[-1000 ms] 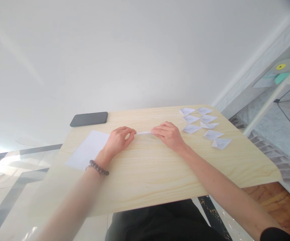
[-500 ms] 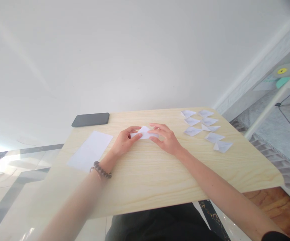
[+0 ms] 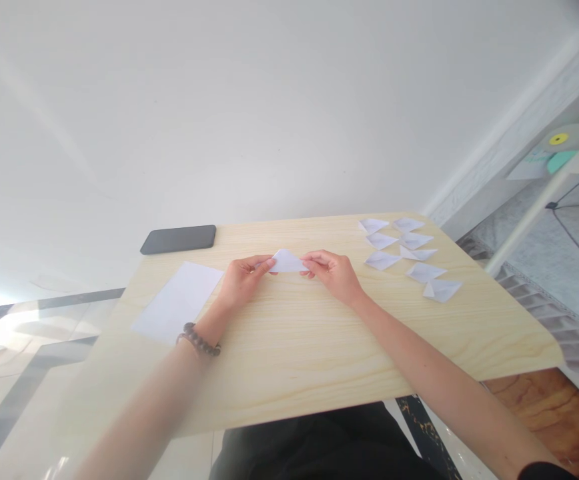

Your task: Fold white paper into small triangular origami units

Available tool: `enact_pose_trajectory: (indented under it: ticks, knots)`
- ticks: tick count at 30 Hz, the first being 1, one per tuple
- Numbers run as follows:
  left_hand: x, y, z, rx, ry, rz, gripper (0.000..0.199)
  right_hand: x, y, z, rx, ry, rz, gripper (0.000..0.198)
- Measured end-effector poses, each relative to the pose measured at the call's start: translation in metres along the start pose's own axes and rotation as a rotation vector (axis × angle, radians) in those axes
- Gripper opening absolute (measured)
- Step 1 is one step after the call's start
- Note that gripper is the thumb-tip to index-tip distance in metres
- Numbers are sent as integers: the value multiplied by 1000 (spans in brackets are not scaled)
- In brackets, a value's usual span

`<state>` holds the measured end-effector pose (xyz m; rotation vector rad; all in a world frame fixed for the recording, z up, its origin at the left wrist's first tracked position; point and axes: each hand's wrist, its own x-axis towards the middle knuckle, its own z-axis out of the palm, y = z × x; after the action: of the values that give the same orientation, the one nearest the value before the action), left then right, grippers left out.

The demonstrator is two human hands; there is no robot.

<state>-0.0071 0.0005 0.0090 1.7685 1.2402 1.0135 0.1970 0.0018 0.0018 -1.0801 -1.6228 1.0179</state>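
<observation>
A small folded paper (image 3: 286, 262), white and peaked at the top with a straight lower edge, is held up between my two hands above the middle of the table. My left hand (image 3: 244, 277) pinches its left corner between thumb and fingers. At the opposite corner, my right hand (image 3: 333, 272) grips it the same way. The fingers partly cover both ends of the paper. A flat white sheet (image 3: 177, 300) lies beside my left wrist, which wears a beaded bracelet (image 3: 198, 339).
Several folded white paper pieces (image 3: 383, 260) sit in two rough columns at the table's right. A dark phone (image 3: 178, 239) lies at the back left of the light wooden table (image 3: 289, 360). Behind it rises a white wall (image 3: 269, 120). A pale metal pole (image 3: 529, 217) stands at right.
Both hands now pinch the folded paper by its ends. My right fingers, spread over it before, have closed on its right corner, and more of the paper's face shows.
</observation>
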Motion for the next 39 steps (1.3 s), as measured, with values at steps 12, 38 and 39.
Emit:
enact_pose_trajectory:
  ticks: [12, 38, 39]
  knots:
    - [-1, 2, 4, 482, 241, 414, 15, -4, 0, 1, -126, 17, -130, 15]
    - [-7, 10, 7, 397, -33, 311, 20, -5, -2, 5, -320, 35, -339, 19]
    - [-6, 9, 7, 379, -12, 280, 21, -5, -2, 5, -327, 62, -387, 19]
